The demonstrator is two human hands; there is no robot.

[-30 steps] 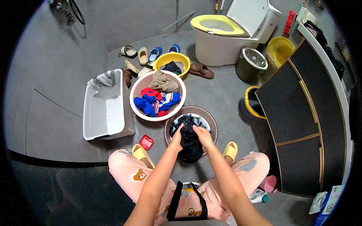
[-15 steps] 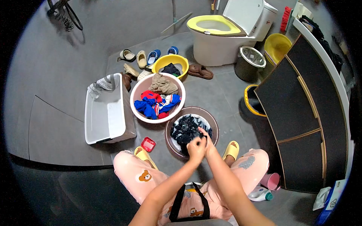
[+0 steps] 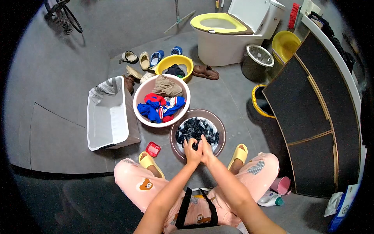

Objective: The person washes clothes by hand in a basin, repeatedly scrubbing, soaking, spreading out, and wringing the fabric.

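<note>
A brown basin (image 3: 221,144) on the floor holds wet dark cloth (image 3: 196,128) in sudsy water. Over its near side my left hand (image 3: 193,151) is closed on a fold of that cloth. My right hand (image 3: 206,149) is pressed close beside it, also gripping the dark cloth. Behind and to the left, a pink basin (image 3: 137,102) holds blue and red clothes (image 3: 159,108) and a beige cloth (image 3: 167,86). A yellow basin (image 3: 188,62) with dark cloth inside stands behind that one.
A white bin (image 3: 112,124) stands left, near a red dish (image 3: 153,149). Shoes (image 3: 144,61) lie by the wall. The toilet (image 3: 218,48) and trash can (image 3: 255,65) are behind; a black cabinet (image 3: 300,117) stands right. A detergent bottle (image 3: 269,199) lies near my right leg.
My hands have shifted left and slightly toward me over the brown basin. They now sit side by side, with dark cloth bunched between them.
</note>
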